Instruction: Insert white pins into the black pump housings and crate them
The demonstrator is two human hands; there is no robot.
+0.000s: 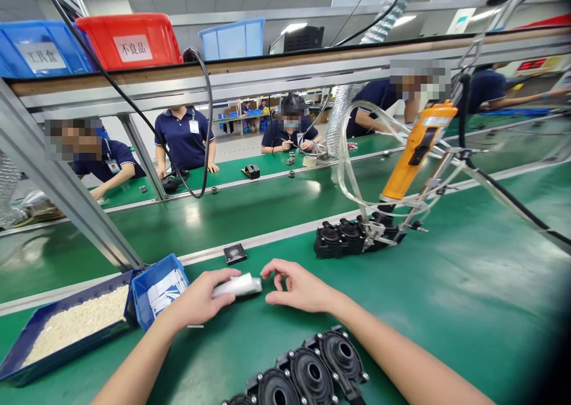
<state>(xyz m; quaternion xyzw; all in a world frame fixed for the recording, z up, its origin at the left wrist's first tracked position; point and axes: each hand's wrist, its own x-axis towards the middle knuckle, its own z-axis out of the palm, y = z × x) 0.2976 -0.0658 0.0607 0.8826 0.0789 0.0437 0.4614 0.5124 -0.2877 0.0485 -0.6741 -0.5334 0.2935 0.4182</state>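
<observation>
I am watching my left hand (196, 301) closing around a small white roll (237, 285), thumb on top and fingers curled underneath, pinching it just above the green work surface (446, 286). My right hand (298, 287) is sitting at the roll's free end; its thumb and forefinger are bending toward each other with a small gap between them, close to the tip of the roll, and I cannot tell whether they are touching it.

Just left of my left hand, two blue containers are standing side by side and touching. The small blue bin (154, 289) is holding a stack of white slips or labels. The long blue tray (27, 348) beside it is lying filled with a bed of tiny white pieces, far too many to count.

Below my forearms, a black assembly (307, 372) is lying at the near edge, showing four round cups in a row, the leftmost one cut by the picture's edge. A second black assembly (345, 238) is sitting farther off, under the orange power screwdriver (414, 152) hanging on its stand. One small black square part (235, 253) is resting near the rail beyond my hands.

On the overhead shelf three crates are standing: a blue crate (38, 48), a red crate (129, 39), and a paler blue crate (232, 36). Other people are working across the conveyor.
</observation>
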